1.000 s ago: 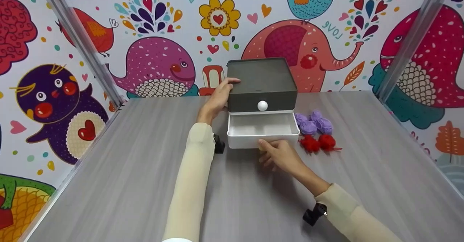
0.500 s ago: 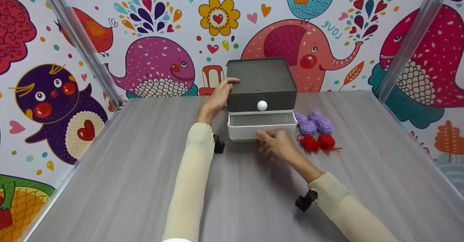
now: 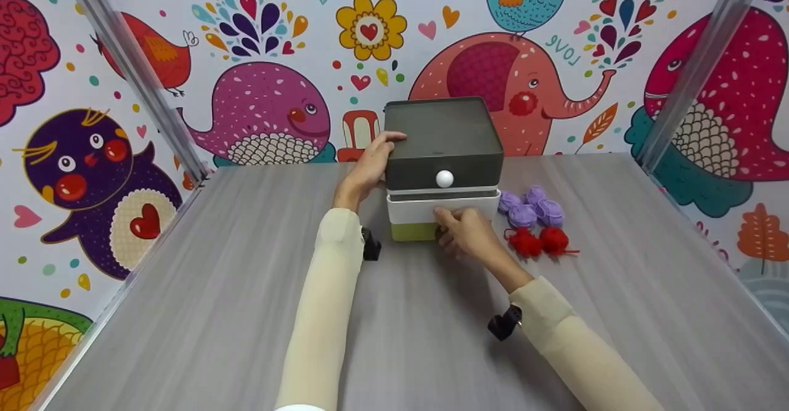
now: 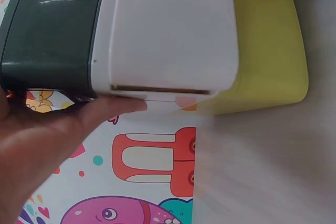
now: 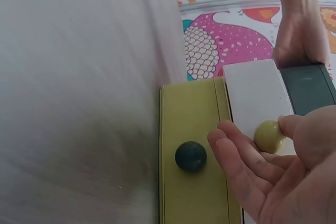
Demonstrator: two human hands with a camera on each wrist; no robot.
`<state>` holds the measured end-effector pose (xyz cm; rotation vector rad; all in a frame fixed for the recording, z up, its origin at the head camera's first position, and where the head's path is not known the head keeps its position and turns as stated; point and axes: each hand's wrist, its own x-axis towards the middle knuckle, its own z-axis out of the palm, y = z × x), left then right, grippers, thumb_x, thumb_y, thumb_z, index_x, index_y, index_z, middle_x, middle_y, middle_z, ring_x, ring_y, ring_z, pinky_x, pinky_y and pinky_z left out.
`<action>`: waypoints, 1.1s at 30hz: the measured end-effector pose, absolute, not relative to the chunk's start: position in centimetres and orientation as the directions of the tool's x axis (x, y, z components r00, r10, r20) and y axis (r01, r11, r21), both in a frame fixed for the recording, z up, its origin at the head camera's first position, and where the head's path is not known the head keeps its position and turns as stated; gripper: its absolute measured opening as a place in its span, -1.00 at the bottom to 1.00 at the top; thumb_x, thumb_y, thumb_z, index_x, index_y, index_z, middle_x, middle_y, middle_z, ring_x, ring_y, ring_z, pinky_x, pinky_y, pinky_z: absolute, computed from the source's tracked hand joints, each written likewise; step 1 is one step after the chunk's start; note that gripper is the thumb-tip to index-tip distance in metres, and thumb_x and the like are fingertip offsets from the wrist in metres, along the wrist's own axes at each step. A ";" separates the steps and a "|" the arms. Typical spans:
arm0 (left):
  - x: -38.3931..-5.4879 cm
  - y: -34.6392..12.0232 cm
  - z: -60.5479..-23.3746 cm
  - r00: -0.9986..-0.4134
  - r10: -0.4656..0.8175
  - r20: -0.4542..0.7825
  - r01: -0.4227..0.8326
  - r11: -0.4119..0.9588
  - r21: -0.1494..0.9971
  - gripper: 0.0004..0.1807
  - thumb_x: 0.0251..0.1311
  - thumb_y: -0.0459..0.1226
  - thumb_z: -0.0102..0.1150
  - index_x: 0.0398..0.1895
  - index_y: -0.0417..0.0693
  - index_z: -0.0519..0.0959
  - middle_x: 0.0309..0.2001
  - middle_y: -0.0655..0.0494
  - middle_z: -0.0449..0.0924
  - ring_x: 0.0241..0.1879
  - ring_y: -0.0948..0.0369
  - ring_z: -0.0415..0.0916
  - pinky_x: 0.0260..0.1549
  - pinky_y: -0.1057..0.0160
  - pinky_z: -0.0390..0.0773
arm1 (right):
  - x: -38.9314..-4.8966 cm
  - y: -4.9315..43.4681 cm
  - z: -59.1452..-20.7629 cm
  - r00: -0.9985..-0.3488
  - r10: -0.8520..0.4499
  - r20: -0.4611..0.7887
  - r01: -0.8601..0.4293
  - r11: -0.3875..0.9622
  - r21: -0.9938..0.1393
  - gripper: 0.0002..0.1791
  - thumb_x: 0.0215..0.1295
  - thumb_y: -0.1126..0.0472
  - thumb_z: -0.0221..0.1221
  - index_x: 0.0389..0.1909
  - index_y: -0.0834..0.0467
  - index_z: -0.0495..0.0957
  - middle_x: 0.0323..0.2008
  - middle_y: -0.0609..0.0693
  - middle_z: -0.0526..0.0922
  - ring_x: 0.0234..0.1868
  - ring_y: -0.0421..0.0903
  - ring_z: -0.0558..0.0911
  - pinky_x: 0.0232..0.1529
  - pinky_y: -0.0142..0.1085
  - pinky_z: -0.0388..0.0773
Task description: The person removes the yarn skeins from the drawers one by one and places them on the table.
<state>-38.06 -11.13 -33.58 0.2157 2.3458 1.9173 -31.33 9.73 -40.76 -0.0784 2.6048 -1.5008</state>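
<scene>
A small drawer box [image 3: 441, 129] stands near the back wall, with a dark grey top section and a round white knob [image 3: 444, 179]. Its white middle drawer [image 3: 408, 209] sticks out a little, over the yellow-green bottom drawer [image 3: 412, 232]. My right hand [image 3: 473, 235] is at the white drawer's front; in the right wrist view its thumb and fingers pinch the yellow knob [image 5: 269, 136]. On the box's left side rests my left hand [image 3: 368, 166], fingertips over the top edge. The left wrist view shows its thumb [image 4: 113, 107] lying straight along the side.
Several purple yarn balls [image 3: 523, 215] and two red yarn balls [image 3: 554, 241] lie right of the box, close to my right hand. A dark knob [image 5: 190, 156] juts from the bottom drawer. A patterned wall [image 3: 265, 115] rises behind the table [image 3: 246, 288].
My right hand has pushed the white drawer inward, away from me, and its inside is now nearly hidden. The yellow-green drawer front has come into view below. My left hand stays put.
</scene>
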 end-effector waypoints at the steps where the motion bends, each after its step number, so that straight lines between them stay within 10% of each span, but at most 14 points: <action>1: -38.1 -11.1 -33.6 -0.984 0.175 0.010 0.044 0.192 0.980 -0.58 0.56 -0.17 -0.38 0.34 0.22 0.38 0.39 -0.05 0.24 0.18 -0.08 0.46 0.18 -0.26 0.47 | -31.4 9.7 -40.7 -0.991 -0.108 -0.084 0.018 0.510 -0.860 -0.41 0.45 -0.22 0.06 -0.23 0.28 0.67 -0.48 0.08 0.73 -0.62 -0.14 0.65 -0.51 -0.17 0.66; 33: -38.1 -11.2 -33.4 -0.983 0.182 -0.002 0.039 0.223 0.974 -0.58 0.57 -0.14 -0.39 0.33 0.26 0.37 0.38 -0.03 0.24 0.11 -0.06 0.50 0.11 -0.16 0.55 | -33.3 9.5 -40.1 -0.957 -0.093 -0.274 0.220 0.382 -0.898 -0.41 0.42 -0.18 0.13 -0.10 0.34 0.64 -0.56 -0.03 0.68 -0.58 -0.17 0.67 -0.49 -0.30 0.67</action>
